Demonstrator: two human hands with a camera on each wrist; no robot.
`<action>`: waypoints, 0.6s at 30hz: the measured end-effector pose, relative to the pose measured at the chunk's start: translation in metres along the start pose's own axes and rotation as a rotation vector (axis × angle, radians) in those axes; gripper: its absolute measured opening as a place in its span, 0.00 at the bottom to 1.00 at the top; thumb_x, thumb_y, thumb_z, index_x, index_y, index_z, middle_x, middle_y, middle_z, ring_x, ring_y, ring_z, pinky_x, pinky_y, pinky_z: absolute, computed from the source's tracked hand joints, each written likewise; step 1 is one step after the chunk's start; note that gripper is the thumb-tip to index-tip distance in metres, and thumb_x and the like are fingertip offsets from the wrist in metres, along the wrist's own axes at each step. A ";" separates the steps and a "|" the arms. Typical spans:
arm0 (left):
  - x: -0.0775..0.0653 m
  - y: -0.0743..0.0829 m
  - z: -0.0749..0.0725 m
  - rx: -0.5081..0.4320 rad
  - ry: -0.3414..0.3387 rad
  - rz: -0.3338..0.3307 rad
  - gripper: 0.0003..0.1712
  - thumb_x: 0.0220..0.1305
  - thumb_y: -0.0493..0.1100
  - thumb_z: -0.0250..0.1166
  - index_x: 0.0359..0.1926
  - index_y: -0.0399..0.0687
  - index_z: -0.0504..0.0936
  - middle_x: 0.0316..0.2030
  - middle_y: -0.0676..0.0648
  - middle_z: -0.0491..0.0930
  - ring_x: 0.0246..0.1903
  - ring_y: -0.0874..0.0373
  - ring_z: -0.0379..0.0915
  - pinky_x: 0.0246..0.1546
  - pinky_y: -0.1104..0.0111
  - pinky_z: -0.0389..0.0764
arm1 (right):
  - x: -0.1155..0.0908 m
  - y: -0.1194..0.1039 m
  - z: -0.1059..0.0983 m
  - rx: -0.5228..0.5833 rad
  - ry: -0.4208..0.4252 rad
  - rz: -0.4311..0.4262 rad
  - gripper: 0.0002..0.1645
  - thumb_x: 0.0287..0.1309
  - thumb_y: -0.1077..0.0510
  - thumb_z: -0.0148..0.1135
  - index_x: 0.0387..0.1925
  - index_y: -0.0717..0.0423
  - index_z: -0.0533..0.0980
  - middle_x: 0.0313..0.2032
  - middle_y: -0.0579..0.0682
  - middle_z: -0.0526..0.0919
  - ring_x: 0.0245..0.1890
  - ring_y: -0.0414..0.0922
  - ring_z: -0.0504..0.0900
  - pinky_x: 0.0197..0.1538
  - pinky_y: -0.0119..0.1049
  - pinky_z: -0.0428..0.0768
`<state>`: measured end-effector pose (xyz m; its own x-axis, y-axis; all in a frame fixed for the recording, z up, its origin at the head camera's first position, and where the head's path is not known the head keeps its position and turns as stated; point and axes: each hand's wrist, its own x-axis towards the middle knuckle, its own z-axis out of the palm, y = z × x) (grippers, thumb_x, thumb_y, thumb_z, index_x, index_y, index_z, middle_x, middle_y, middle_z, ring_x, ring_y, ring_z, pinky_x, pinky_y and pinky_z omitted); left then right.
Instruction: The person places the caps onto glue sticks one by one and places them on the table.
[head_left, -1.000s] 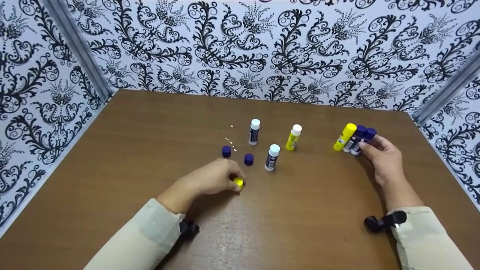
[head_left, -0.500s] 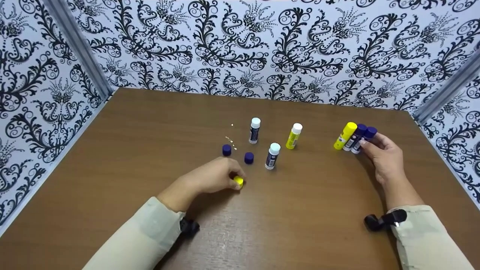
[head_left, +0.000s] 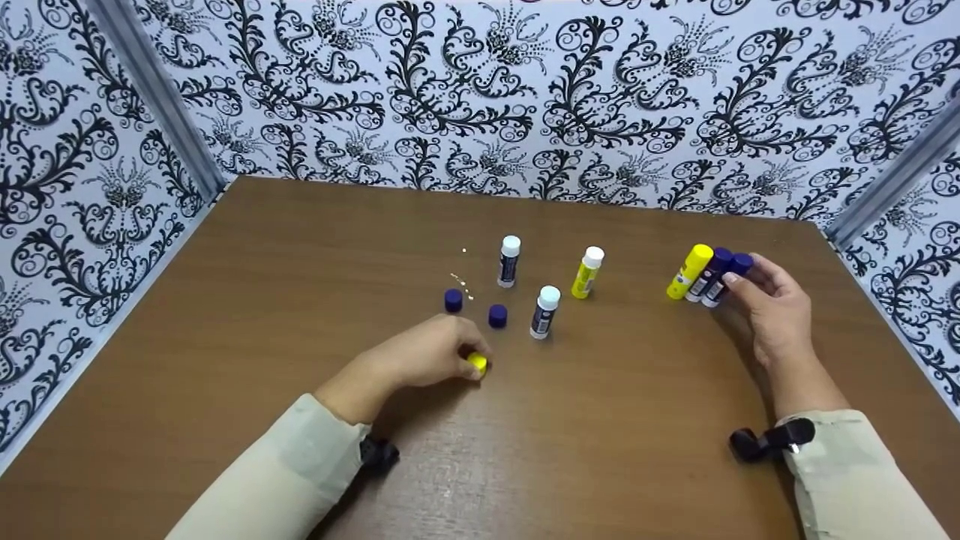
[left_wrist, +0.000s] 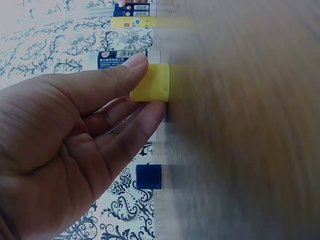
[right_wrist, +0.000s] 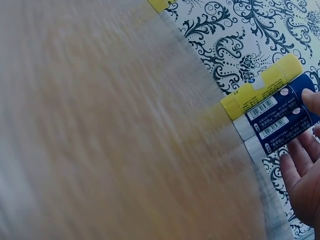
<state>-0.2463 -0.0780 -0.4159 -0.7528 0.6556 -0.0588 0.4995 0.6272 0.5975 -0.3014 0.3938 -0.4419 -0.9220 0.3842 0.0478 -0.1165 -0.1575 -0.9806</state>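
In the head view, my left hand [head_left: 424, 352] pinches a yellow glue stick cap [head_left: 478, 363] down at the table; the left wrist view has this yellow cap [left_wrist: 152, 82] between thumb and fingertips. My right hand [head_left: 780, 315] is beside the rightmost of two capped dark blue glue sticks [head_left: 726, 283], its fingers loose and the thumb overlapping the stick. Another capped glue stick, a yellow one [head_left: 691, 270], stands at the left end of that upright row. Uncapped with white tops are a yellow glue stick [head_left: 586, 279] and two blue ones [head_left: 508, 266].
Two dark blue caps [head_left: 497, 316] sit on the brown table [head_left: 585, 435] just beyond my left hand. Small white crumbs [head_left: 460, 280] are scattered behind them. Patterned black-and-white panels [head_left: 480, 97] enclose the table at the back and sides.
My right hand has shifted slightly up and to the right, loosening from the end blue glue stick. My left hand with the yellow cap stays put.
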 end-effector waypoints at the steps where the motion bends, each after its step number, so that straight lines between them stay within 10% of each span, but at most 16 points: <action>1: 0.000 0.000 0.000 0.003 0.000 0.003 0.08 0.61 0.36 0.75 0.43 0.45 0.91 0.41 0.48 0.86 0.43 0.53 0.79 0.50 0.61 0.82 | 0.000 -0.001 0.000 -0.005 0.002 0.001 0.31 0.56 0.66 0.76 0.61 0.49 0.80 0.45 0.40 0.84 0.48 0.35 0.81 0.49 0.18 0.83; 18: 0.000 0.004 -0.002 -0.012 0.024 0.056 0.07 0.61 0.35 0.74 0.41 0.43 0.90 0.40 0.48 0.86 0.42 0.57 0.80 0.48 0.67 0.83 | -0.001 -0.011 0.007 0.146 0.073 -0.039 0.24 0.56 0.74 0.72 0.49 0.48 0.84 0.43 0.45 0.87 0.45 0.39 0.82 0.47 0.21 0.85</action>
<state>-0.2450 -0.0764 -0.4121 -0.7337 0.6794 -0.0057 0.5364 0.5844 0.6089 -0.3021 0.3885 -0.4301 -0.8870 0.4571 0.0659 -0.2089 -0.2699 -0.9399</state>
